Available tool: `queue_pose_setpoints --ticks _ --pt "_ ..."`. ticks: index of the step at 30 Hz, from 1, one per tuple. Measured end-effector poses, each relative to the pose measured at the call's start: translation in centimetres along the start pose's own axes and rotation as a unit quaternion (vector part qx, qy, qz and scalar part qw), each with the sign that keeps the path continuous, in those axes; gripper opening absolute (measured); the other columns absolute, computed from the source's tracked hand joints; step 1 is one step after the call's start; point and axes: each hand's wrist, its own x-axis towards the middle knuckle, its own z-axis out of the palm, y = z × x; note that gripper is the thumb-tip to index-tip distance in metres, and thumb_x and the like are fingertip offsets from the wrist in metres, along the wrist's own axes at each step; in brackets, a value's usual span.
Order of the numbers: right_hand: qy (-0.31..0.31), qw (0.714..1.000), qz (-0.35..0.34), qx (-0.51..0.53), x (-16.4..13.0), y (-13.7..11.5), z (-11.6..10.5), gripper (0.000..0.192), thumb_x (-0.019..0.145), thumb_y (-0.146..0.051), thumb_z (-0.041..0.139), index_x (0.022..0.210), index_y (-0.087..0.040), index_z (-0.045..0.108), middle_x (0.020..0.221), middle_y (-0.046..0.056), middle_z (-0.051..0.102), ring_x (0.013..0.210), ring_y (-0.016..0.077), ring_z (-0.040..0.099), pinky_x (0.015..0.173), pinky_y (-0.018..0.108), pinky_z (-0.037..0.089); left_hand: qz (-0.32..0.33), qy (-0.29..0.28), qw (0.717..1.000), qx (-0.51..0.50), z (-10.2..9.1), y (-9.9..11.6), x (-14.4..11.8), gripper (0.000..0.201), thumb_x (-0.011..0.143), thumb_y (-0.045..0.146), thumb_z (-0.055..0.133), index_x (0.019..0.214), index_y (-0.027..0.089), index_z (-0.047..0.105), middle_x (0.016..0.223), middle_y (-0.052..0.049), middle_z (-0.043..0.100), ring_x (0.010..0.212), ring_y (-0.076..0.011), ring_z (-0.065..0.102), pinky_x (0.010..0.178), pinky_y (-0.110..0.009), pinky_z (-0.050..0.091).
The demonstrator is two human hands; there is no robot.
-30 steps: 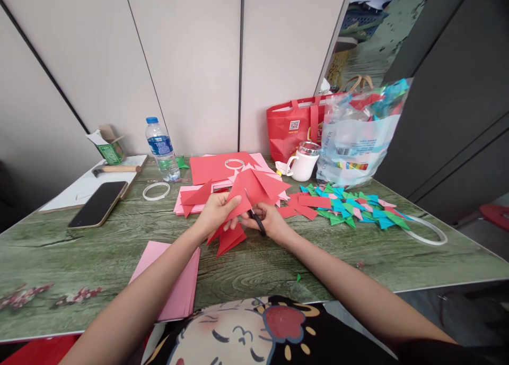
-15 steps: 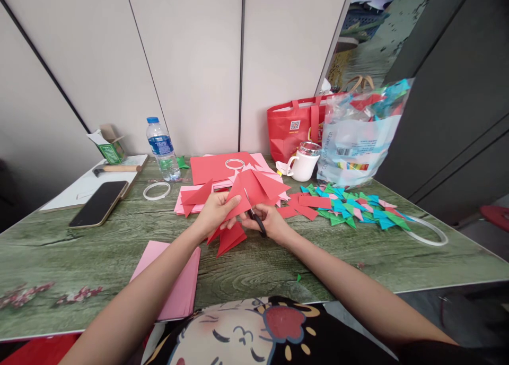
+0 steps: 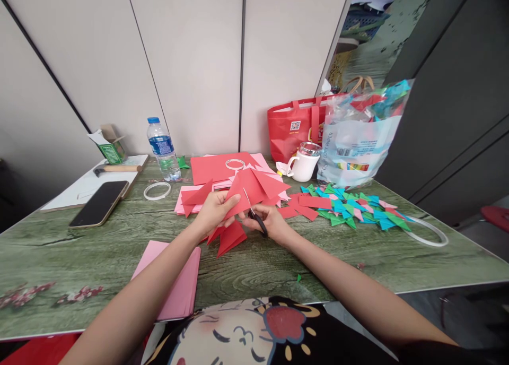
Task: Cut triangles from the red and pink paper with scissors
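Green wood-grain table (image 3: 278, 264) carried everything. Nearest me lay pink sheets (image 3: 178, 280). Beyond them, my left hand (image 3: 214, 212) pinched a red paper (image 3: 250, 190) while my right hand (image 3: 270, 222) clenched scissors (image 3: 256, 219), blade in its edge. Farther behind the red paper stood a mug (image 3: 304, 165).

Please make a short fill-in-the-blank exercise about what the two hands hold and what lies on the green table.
1. The left hand holds a sheet of ____ paper.
2. The right hand holds black-handled ____.
3. The water bottle has a ____ cap.
4. The phone lies screen-up on the ____ side of the table.

Missing words: red; scissors; blue; left
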Motion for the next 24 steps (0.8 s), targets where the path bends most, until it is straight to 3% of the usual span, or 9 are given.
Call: queue_pose_setpoints --ticks 14,20,24 --pt "0.017 1.000 -0.013 -0.022 0.06 0.24 0.03 0.044 0.051 -0.048 0.076 0.075 -0.014 0.065 0.060 -0.002 0.052 0.049 0.0073 0.038 0.045 0.021 0.033 -0.010 0.007 1.000 0.006 0.16 0.19 -0.11 0.034 0.078 0.042 0.055 0.064 0.012 0.056 0.054 -0.003 0.064 0.027 -0.0020 0.035 0.027 -0.015 0.018" --pt "0.016 1.000 -0.017 -0.016 0.00 -0.21 0.06 0.042 0.050 -0.047 0.077 0.072 -0.013 0.063 0.057 -0.003 0.049 0.047 0.0067 0.037 0.044 0.021 0.030 -0.006 0.013 1.000 0.008 -0.01 0.16 0.13 0.043 0.081 0.049 0.048 0.061 0.012 0.058 0.047 -0.004 0.061 0.040 -0.0123 0.056 0.043 -0.022 0.047" --pt "0.004 1.000 -0.010 -0.024 -0.05 -0.16 0.00 0.044 0.049 -0.048 0.077 0.071 -0.013 0.063 0.057 -0.002 0.051 0.047 0.0059 0.037 0.044 0.021 0.030 0.010 0.040 0.999 0.022 -0.47 0.05 0.36 0.044 0.081 0.051 0.046 0.060 0.014 0.057 0.049 -0.003 0.062 0.045 -0.0143 0.060 0.048 -0.025 0.050"
